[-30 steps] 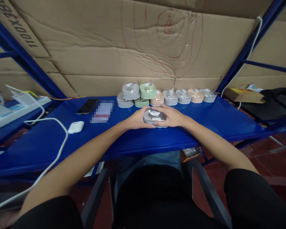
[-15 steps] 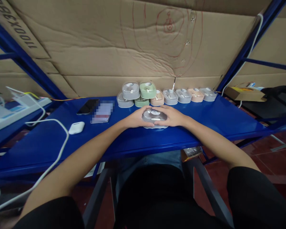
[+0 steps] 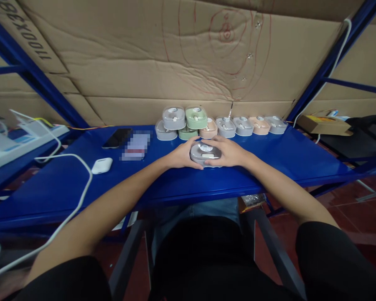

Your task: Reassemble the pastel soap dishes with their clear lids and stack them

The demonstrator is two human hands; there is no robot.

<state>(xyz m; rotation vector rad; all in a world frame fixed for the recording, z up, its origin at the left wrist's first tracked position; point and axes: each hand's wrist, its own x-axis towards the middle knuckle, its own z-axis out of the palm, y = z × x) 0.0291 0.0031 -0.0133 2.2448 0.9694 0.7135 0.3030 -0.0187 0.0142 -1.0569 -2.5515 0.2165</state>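
Near the front half of the blue table, a small rounded grey plastic box (image 3: 205, 155) with a see-through lid sits between my two hands. A white round label and a pale latch show on it. My left hand (image 3: 185, 155) curls around the box's left side, its thumb along the front edge. From the right, my right hand (image 3: 229, 152) closes on the other side, with the thumb at the front near the latch. The palms hide both ends of the box. Just behind my hands stand similar boxes, among them a green box (image 3: 196, 118) stacked on others.
The boxes continue rightward in a row, including a peach box (image 3: 259, 125). Left of my hands lie a white earbud case (image 3: 102, 166), a dark phone (image 3: 117, 138) and a blurred-out phone (image 3: 135, 146). A white cable (image 3: 81, 196) loops over the table's left side. Cardboard (image 3: 128, 79) walls the back.
The view has shifted slightly. Both hands remain around the grey box, and its top and latch now face me a little more, with less of the white edge beneath showing.
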